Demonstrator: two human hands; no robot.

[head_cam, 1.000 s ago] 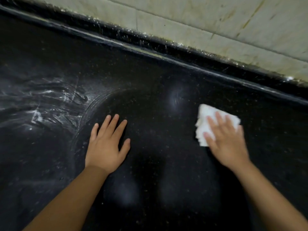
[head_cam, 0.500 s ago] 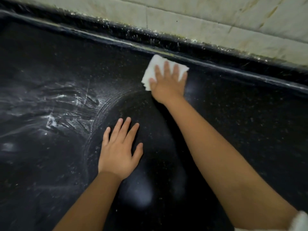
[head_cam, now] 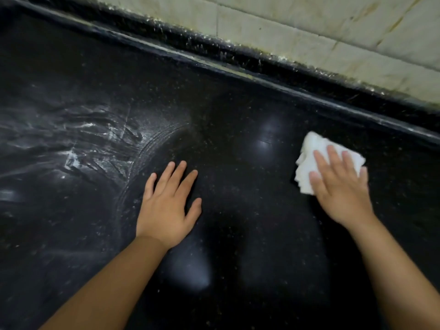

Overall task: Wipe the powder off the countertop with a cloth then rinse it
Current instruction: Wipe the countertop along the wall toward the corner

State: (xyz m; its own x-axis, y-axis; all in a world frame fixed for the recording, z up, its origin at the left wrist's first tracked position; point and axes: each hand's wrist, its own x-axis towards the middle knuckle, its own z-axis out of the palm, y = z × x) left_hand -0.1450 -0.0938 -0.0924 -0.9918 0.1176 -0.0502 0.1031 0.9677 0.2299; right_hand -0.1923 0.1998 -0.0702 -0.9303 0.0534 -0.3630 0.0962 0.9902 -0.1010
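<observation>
Black speckled countertop (head_cam: 250, 234) fills the view. Nearest, the left hand (head_cam: 166, 208) rests flat on it, fingers straight and spread, holding nothing. Slightly farther right, the right hand (head_cam: 340, 189) presses straight fingers onto a folded white cloth (head_cam: 309, 158). White powder (head_cam: 81, 148) smears the left side. Farthest, a raised black edge (head_cam: 238, 60) meets the stained tiled wall (head_cam: 333, 27).
</observation>
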